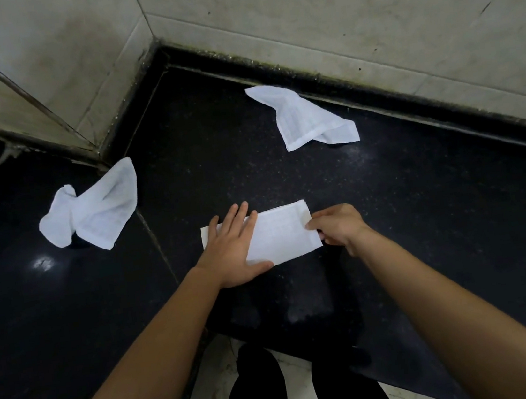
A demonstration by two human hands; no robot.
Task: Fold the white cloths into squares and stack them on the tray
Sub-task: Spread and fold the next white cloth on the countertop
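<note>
A white cloth (279,235), folded into a long rectangle, lies on the black stone counter (423,211) in front of me. My left hand (232,253) rests flat on its left end, fingers spread. My right hand (337,224) pinches the cloth's right edge. Two more white cloths lie crumpled: one at the left (95,209), one at the back (306,120) near the wall. No tray is in view.
Pale tiled walls (330,6) meet in a corner behind the counter. A seam (157,243) runs through the counter left of the folded cloth. The counter's front edge is near my dark-trousered legs (263,393), with light floor below.
</note>
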